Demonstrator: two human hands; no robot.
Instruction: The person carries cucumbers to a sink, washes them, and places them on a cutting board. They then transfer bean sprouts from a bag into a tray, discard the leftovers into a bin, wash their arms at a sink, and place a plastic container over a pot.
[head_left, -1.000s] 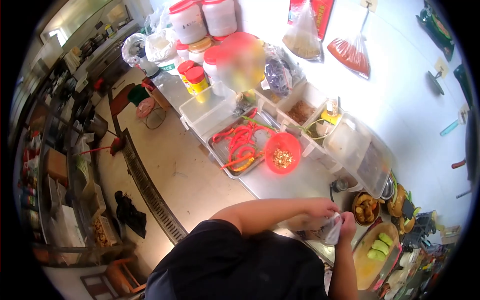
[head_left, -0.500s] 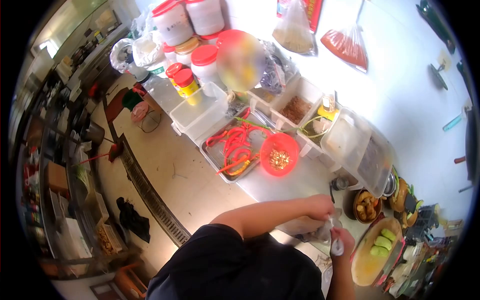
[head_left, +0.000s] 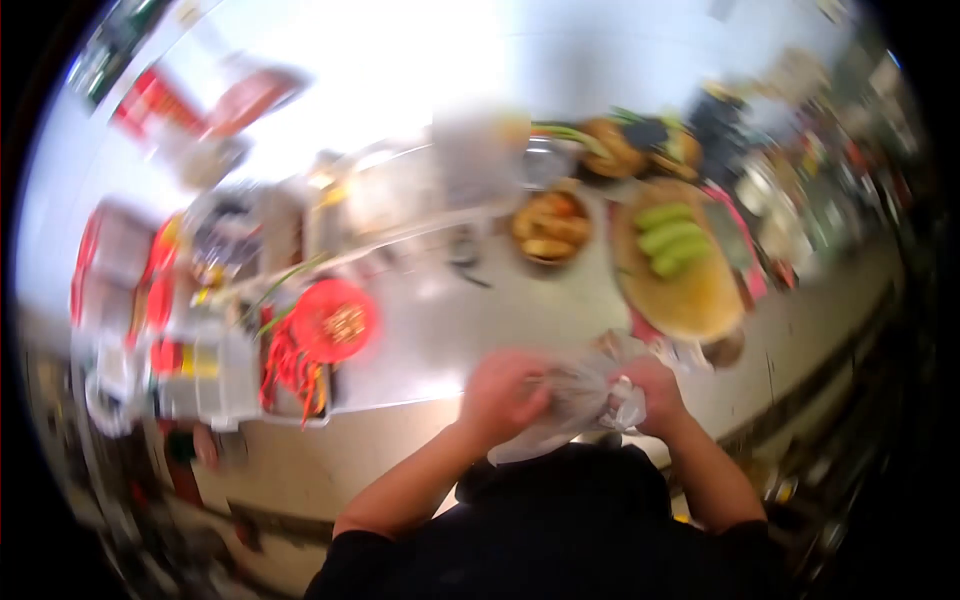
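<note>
A clear plastic bag (head_left: 575,400) hangs between my two hands at the front edge of the metal counter (head_left: 430,330). My right hand (head_left: 652,395) is closed around its bunched white neck, and a loose twist of plastic sticks out below the fingers. On the opposite side, my left hand (head_left: 503,397) has its fingers curled in against the bag, blurred by motion. What the bag contains is hard to make out through the plastic.
A red bowl (head_left: 335,320) of chopped pieces sits over a tray of red chilies (head_left: 292,375) at left. Behind stand a brown bowl of yellowish chunks (head_left: 549,225) and a wooden board (head_left: 690,305) with green gourd pieces (head_left: 672,240). Plastic bins (head_left: 205,385) line the left.
My view has swung to the right, bringing the board nearer the middle. My left hand has moved from beside the right hand at the bag's neck to the bag's left side.
</note>
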